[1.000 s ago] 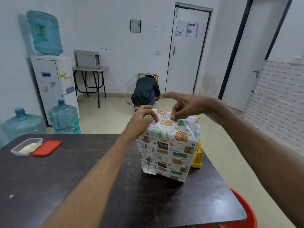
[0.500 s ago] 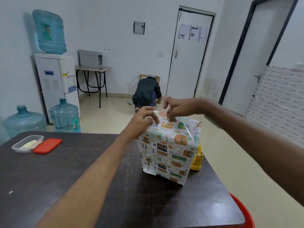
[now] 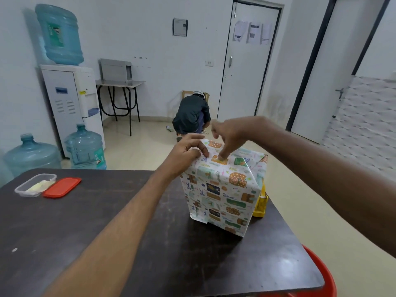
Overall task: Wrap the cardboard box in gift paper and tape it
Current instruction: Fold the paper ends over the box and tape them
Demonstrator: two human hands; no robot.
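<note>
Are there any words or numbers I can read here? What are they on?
None can be read.
Papers on the door: print too small.
Green label on the top water bottle: blurred.
Label on the floor bottle: blurred.
Gift paper: pictures only.

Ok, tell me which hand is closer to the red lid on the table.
Left. The left hand grips the top edge of the wrapped box on the side toward the red lid; the right hand presses the box top farther from it.
</note>
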